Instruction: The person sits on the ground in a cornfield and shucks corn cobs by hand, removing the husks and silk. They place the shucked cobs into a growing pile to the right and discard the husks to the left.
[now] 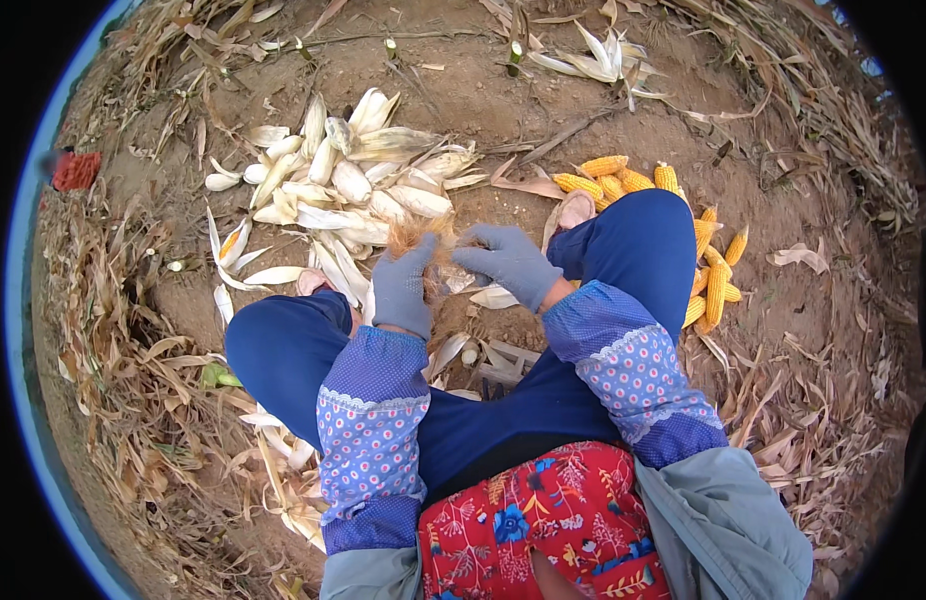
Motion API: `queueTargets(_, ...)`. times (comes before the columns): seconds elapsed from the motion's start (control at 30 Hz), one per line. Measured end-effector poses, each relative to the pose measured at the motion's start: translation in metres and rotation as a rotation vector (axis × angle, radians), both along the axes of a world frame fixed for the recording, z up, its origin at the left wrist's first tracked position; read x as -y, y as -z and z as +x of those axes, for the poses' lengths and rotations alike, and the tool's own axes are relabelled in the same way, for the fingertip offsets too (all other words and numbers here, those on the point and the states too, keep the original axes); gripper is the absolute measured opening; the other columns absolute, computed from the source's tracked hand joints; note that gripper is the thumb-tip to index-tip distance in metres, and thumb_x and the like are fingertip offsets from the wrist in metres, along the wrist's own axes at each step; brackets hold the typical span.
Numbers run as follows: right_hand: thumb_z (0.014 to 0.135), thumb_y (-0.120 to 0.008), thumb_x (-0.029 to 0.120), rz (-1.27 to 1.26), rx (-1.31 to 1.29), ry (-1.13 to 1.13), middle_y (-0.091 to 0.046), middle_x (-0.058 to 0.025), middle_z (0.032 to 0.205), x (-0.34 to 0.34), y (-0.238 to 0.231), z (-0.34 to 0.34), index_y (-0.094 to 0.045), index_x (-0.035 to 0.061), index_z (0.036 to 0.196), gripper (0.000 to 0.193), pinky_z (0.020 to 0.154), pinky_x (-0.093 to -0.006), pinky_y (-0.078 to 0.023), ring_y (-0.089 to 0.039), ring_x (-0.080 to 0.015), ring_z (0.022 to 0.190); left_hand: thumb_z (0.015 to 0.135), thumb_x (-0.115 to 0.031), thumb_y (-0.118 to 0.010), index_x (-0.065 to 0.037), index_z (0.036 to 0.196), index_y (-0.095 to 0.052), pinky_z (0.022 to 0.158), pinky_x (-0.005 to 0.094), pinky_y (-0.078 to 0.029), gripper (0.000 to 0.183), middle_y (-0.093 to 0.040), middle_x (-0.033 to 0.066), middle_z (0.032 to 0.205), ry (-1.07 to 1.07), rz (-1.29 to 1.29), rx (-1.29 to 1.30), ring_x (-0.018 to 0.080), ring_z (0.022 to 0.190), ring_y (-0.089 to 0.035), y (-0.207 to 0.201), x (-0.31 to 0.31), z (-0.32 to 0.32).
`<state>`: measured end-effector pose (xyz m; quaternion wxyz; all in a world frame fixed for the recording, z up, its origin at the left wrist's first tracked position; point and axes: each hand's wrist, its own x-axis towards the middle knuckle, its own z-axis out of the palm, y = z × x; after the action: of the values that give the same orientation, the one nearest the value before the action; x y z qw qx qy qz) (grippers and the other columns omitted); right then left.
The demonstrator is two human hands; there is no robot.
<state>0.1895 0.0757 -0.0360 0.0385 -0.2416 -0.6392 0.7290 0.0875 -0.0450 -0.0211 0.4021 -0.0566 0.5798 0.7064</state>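
My left hand [403, 287], in a grey glove, is closed around a tuft of brown corn silk [415, 234]. Strands stick out above the fingers and hang on the side facing the other hand. Whether a cob or husk is inside that grip is hidden. Close on the right, my right hand [510, 264], gloved alike, has its fingers curled toward the silk; what its fingertips pinch, if anything, does not show. Just beyond the hands lies a heap of unhusked corn ears [351, 182] in pale husks. Husked yellow corn cobs [716, 285] lie beyond and beside my right knee.
My bent legs in blue trousers [628, 245] frame the work spot on bare soil [463, 110]. Loose husks [483, 352] lie between them. A partly opened ear [233, 243] is near my left foot. Cut stalk stubs [515, 58] stand at the back; dry leaves [113, 380] cover the left.
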Motion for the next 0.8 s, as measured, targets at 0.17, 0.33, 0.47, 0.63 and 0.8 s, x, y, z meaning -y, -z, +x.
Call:
queueTargets(0.17,0.076,-0.064,0.024,0.430,0.102,0.094,-0.060,-0.0093,0.068,-0.010,0.028,0.008,-0.063,0.0027,0.085,0.024,0.055,-0.0296,-0.046,-0.057,-0.0146,0.059,0.083,-0.022,-0.062,-0.007,0.099,-0.058,0.043,0.0267,-0.046,0.022,-0.054,0.0004,0.070,-0.103,-0.034,-0.055,0.0116,0.052,-0.052,0.018,0.003,0.007)
queueTargets(0.33,0.082,-0.061,0.023,0.074,0.224,0.145,-0.059,-0.0047,0.069,-0.016,0.027,0.003,-0.061,0.0017,0.086,0.022,0.050,-0.0237,-0.043,-0.056,-0.0114,0.056,0.084,-0.023,-0.061,-0.007,0.093,-0.059,0.042,0.0283,-0.045,0.019,-0.050,0.0004,0.061,-0.220,0.004,-0.021,0.0123,0.047,-0.049,0.022,0.014,-0.009)
queueTargets(0.47,0.083,-0.061,0.023,-0.313,0.090,0.165,-0.058,-0.0041,0.068,-0.009,0.023,-0.001,-0.059,-0.0009,0.093,0.026,0.048,-0.0215,-0.042,-0.054,-0.0089,0.052,0.079,-0.019,-0.068,-0.004,0.098,-0.056,0.047,0.0269,-0.046,0.027,-0.057,0.0025,0.076,-0.233,-0.025,0.040,0.0120,0.058,-0.055,0.034,0.012,-0.007)
queueTargets(0.63,0.084,-0.058,0.022,-0.033,0.084,-0.054,-0.056,-0.0029,0.066,-0.007,0.016,-0.005,-0.061,0.0006,0.092,0.023,0.048,-0.0217,-0.042,-0.054,-0.0082,0.052,0.080,-0.029,-0.067,-0.004,0.100,-0.057,0.054,0.0267,-0.047,0.033,-0.060,0.0037,0.080,-0.030,-0.020,-0.080,0.0125,0.063,-0.058,0.033,0.002,-0.005)
queueTargets(0.8,0.082,-0.057,0.028,0.245,0.113,-0.227,-0.060,-0.0095,0.066,-0.004,0.016,-0.007,-0.062,0.0019,0.091,0.028,0.052,-0.0275,-0.048,-0.061,-0.0159,0.055,0.080,-0.026,-0.068,-0.002,0.106,-0.055,0.061,0.0243,-0.047,0.038,-0.061,0.0048,0.089,0.130,0.011,-0.158,0.0124,0.072,-0.059,0.033,-0.002,-0.002)
